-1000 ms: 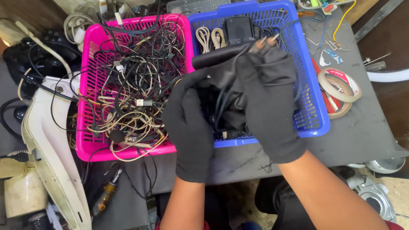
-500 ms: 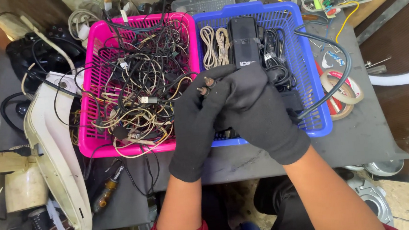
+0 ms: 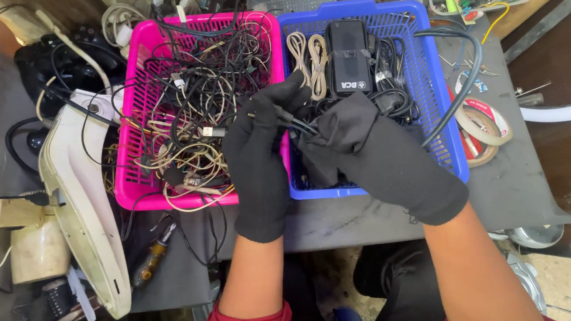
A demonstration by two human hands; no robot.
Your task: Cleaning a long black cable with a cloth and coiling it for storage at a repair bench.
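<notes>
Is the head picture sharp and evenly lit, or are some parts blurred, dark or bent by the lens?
Head view: light is soft and even, without hard shadows. The pink basket, blue basket and cables look sharp. The black gloves on the left hand and right hand swallow detail. The lower left corner is dim. Edges bend slightly, like a wide lens.

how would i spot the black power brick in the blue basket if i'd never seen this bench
Find the blue basket, which stands right of the pink basket. At its far end a black power brick lies flat on the cables, lengthwise, beside two coiled beige cables. It is the only solid slab in there; everything else is loose wire.
</notes>
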